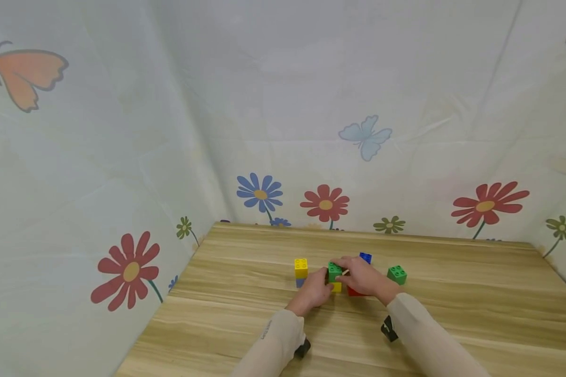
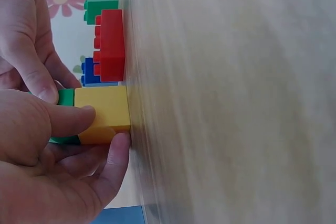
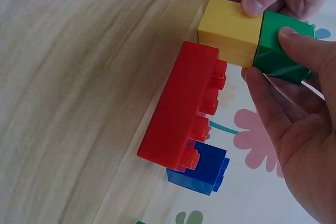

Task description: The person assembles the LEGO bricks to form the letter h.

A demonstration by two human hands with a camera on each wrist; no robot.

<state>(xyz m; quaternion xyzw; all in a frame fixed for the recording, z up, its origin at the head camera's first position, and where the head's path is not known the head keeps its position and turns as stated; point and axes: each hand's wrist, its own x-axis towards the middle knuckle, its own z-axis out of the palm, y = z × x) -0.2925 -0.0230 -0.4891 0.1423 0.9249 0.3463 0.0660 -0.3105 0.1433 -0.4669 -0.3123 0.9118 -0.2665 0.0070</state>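
A green toy brick (image 3: 281, 51) sits on top of a yellow brick (image 3: 228, 30), the two forming a short upright stack on the table. My left hand (image 1: 315, 289) pinches the yellow brick, its thumb on one side face. With thumb and fingers, my right hand (image 1: 362, 276) grips the green brick from the other side. Just right of the stack lies a long red brick (image 2: 111, 45), partly hidden under the right hand in the head view. Behind it stands a blue brick (image 1: 365, 257).
Left of my hands, another yellow brick (image 1: 301, 268) stands on a blue one (image 1: 300, 283). A separate green brick (image 1: 396, 275) lies to the right. The wooden table (image 1: 245, 272) meets a flower-printed cloth (image 1: 283, 104) at its back edge.
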